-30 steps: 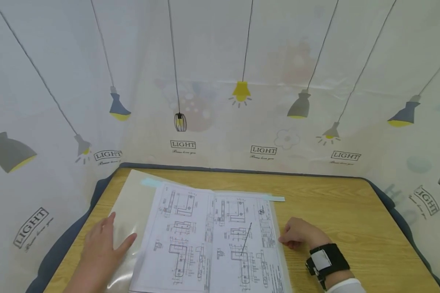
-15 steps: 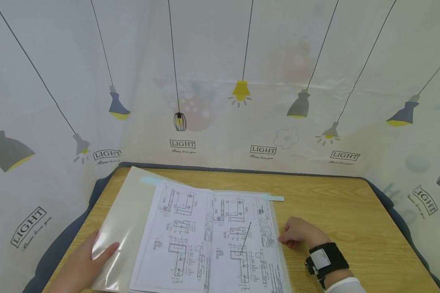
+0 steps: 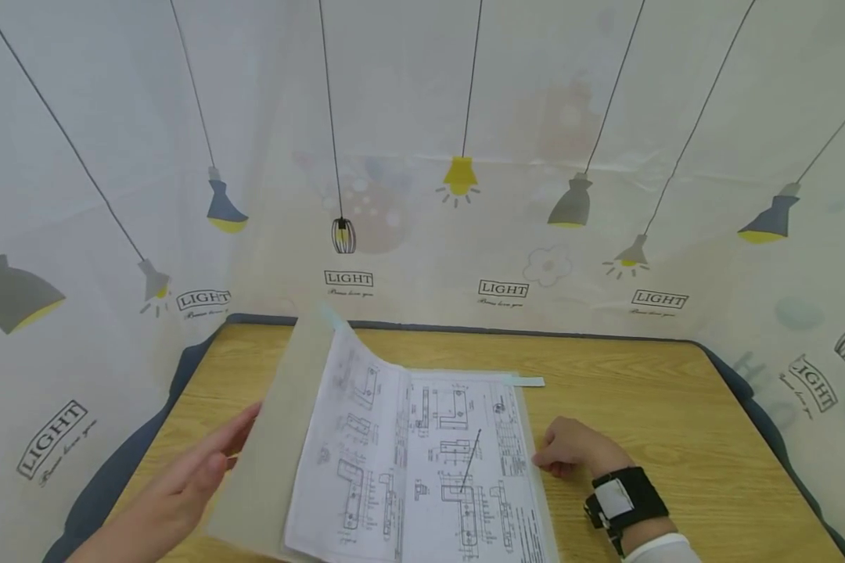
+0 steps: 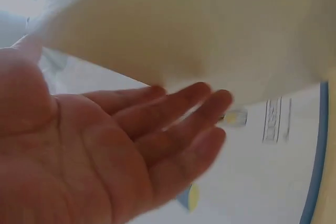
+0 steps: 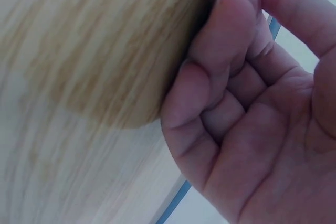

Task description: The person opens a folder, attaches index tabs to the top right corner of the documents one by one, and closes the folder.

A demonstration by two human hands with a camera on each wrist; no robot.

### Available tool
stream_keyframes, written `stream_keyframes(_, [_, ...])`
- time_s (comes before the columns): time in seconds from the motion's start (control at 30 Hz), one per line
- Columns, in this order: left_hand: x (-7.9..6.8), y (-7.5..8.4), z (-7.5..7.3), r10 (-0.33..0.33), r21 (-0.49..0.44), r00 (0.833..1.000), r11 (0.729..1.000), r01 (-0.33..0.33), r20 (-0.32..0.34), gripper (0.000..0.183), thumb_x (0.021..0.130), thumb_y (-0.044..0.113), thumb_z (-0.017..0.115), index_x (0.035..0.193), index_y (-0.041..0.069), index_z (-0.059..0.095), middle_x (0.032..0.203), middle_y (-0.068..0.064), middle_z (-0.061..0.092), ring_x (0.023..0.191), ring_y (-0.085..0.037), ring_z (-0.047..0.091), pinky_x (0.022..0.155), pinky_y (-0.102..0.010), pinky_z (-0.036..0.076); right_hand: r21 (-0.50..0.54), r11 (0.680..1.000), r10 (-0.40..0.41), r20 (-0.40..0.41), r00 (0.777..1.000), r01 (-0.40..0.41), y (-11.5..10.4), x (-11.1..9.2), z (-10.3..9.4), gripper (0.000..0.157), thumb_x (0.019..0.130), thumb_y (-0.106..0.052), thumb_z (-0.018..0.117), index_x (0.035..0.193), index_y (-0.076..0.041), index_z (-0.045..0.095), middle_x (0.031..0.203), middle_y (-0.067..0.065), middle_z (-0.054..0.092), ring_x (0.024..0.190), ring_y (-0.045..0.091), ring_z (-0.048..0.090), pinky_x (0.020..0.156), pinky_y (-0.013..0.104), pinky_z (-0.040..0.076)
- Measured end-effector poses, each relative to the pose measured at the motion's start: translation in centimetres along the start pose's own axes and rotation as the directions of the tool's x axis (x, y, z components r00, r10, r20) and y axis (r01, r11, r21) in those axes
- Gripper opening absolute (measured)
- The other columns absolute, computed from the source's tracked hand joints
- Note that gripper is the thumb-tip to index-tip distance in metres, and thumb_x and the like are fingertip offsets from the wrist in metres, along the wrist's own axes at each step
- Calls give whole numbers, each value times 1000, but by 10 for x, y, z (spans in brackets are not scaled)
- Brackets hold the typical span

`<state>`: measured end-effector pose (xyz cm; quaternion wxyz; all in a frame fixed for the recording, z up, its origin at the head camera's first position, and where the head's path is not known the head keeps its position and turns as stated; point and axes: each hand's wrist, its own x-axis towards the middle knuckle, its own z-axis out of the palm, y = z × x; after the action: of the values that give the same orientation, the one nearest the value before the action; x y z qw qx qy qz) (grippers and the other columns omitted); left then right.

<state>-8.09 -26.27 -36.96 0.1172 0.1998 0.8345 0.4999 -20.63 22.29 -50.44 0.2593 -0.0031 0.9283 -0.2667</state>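
Note:
A booklet of technical drawings (image 3: 475, 469) lies on the table in the head view, opened wide, with a dark slanting line across its right page. Its pale cover (image 3: 275, 438) and left page (image 3: 355, 453) are lifted at a slant. My left hand (image 3: 183, 477) is behind the cover's left edge; in the left wrist view its fairly straight fingers (image 4: 184, 145) touch the cover's underside, palm up. Beside the booklet's right edge, my right hand (image 3: 577, 450) rests on the table, fingers curled. The right wrist view shows nothing in its palm.
The wood-grain table (image 3: 641, 391) has a dark blue rim (image 3: 479, 329). Behind it hangs a pale sheet (image 3: 408, 94) printed with lamps. A light blue tab (image 3: 531, 381) sticks out of the booklet's right side. A black strap (image 3: 630, 500) circles my right wrist.
My left hand has gone under the cover's left edge. The cover and left page have risen and tilted to the right. My right hand has stayed in place.

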Motion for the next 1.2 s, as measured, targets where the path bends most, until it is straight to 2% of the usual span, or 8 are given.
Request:
stream_keyframes(0.07, [8, 5, 12, 150, -54, 988, 988, -148, 45, 48, 106, 25, 12, 153, 16, 9, 158, -12, 15, 134, 4, 30, 99, -17, 37, -6, 1000, 0, -5, 1000, 0, 0, 0, 1, 21, 80, -16, 73, 64, -6, 64, 58, 3, 59, 53, 15, 56, 53, 26, 46])
stream_keyframes(0.13, [19, 9, 27, 240, -45, 969, 970, -238, 56, 49, 105, 30, 8, 153, 18, 8, 158, -10, 15, 136, -2, 30, 101, -24, 38, -11, 1000, 2, -9, 1000, -2, 1, 1, 1, 21, 80, -16, 73, 64, -6, 64, 58, 3, 59, 54, 15, 56, 53, 25, 45])
stream_keyframes(0.27, [39, 13, 59, 281, 26, 959, 959, -282, 30, 47, 106, 26, 17, 152, 20, 15, 158, -1, 20, 135, -9, 36, 99, -35, 41, -4, 1000, 12, -15, 1000, -12, 2, 2, 2, 20, 80, -17, 73, 65, -6, 64, 59, 3, 60, 54, 15, 56, 53, 25, 45])
stream_keyframes(0.47, [67, 5, 104, 331, 182, 944, 929, -323, -13, 52, 97, 18, 52, 147, 19, 35, 154, 1, 29, 139, -19, 32, 100, -44, 42, 6, 1000, 10, -26, 1000, -9, 4, 1, 3, 19, 80, -17, 73, 66, -7, 64, 60, 2, 60, 55, 15, 56, 53, 26, 44])
stream_keyframes(0.73, [95, -27, 143, 218, 379, 975, 900, -215, 35, 53, 93, 45, 54, 142, 27, 42, 150, 5, 33, 135, -22, 34, 102, -50, 38, 39, 999, -30, -33, 999, 31, 4, -1, 3, 24, 80, -16, 72, 61, -8, 61, 56, 0, 57, 51, 11, 52, 51, 23, 42])
stream_keyframes(0.83, [100, -39, 150, 218, 447, 975, 869, -211, 36, 55, 91, 44, 57, 141, 22, 45, 148, -2, 35, 135, -26, 34, 102, -50, 39, 38, 997, -72, -46, 996, 74, 6, -3, 4, 23, 81, -14, 70, 60, -7, 61, 55, -1, 56, 50, 11, 50, 50, 23, 41])
stream_keyframes(1.0, [105, -51, 158, 174, 507, 985, 848, -157, 13, 70, 85, 49, 63, 140, 9, 45, 147, -8, 37, 133, -28, 36, 103, -48, 38, 39, 989, -136, -85, 987, 140, 11, -7, 4, 19, 83, -9, 63, 65, -6, 64, 56, 1, 57, 51, 13, 51, 50, 26, 41])
stream_keyframes(1.2, [112, -55, 166, 130, 560, 991, 821, -114, 11, 76, 83, 49, 65, 139, 3, 44, 148, -13, 37, 132, -30, 37, 104, -47, 37, 16, 995, -100, -149, 984, 103, 14, -15, -3, 21, 81, -15, 67, 63, -5, 62, 57, 0, 55, 53, 14, 48, 51, 27, 39])
